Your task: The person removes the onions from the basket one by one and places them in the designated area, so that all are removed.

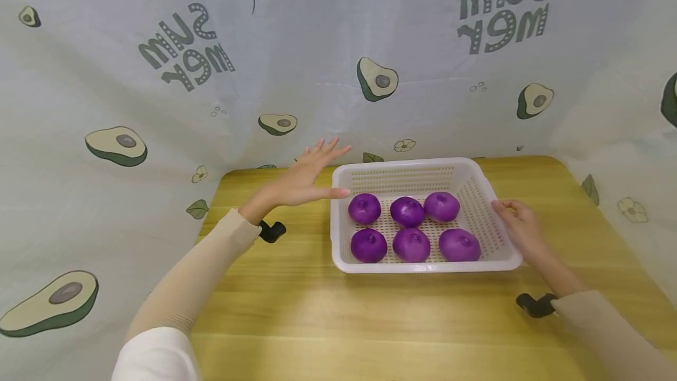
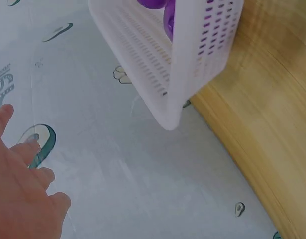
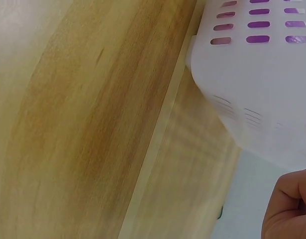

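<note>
A white perforated plastic basket (image 1: 418,268) holds several round purple onions (image 1: 411,244), set in two rough rows. At its right side my right hand (image 1: 520,227) grips the rim, thumb on the top edge; the right wrist view shows curled fingers (image 3: 292,204) by the basket wall (image 3: 252,74). My left hand (image 1: 304,180) is in the air just off the basket's left rim, fingers spread and thumb pointing at the edge. In the left wrist view that hand (image 2: 23,184) is apart from the basket's corner (image 2: 170,117) and holds nothing.
The basket is over a yellow wood-grain table (image 1: 402,322). Behind the table's back edge hangs a pale curtain (image 1: 317,63) printed with avocados and lettering. A black wrist mount (image 1: 272,231) sits on the left wrist, another mount (image 1: 535,305) on the right.
</note>
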Tool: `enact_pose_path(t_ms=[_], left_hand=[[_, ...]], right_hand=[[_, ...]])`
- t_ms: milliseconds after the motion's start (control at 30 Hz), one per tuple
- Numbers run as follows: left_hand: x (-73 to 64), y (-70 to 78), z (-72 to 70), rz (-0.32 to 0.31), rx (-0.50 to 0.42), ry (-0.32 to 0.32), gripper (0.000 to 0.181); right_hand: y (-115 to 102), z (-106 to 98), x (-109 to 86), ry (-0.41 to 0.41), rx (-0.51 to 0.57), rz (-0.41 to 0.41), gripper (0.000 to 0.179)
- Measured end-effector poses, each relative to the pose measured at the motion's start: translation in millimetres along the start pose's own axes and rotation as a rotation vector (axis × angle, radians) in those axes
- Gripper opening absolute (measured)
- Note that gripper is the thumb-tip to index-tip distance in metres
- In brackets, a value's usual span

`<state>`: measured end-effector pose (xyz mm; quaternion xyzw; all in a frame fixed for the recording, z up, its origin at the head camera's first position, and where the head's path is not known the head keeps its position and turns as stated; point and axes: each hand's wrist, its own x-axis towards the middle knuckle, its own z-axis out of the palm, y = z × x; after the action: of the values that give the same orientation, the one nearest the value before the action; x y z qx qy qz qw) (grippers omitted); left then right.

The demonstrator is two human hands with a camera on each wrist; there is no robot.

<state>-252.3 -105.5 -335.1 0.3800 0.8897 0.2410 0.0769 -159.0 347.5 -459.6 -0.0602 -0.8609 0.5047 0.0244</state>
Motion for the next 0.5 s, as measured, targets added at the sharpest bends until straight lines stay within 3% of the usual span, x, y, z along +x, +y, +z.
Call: enact_pose_path(t_ms=[333,500], left_hand=[[42.6,28.8,29.1,0.123,-0.082,-0.180,0.089],[63.7,40.0,48.9,0.217,-0.105,-0.269,0.091]], right_hand=[[0.7,-0.5,-2.4,0.038,-0.001,-0.028,0.059],[1.9,-1.0,-3.0,0.063,0.014,-0.016,0.060]])
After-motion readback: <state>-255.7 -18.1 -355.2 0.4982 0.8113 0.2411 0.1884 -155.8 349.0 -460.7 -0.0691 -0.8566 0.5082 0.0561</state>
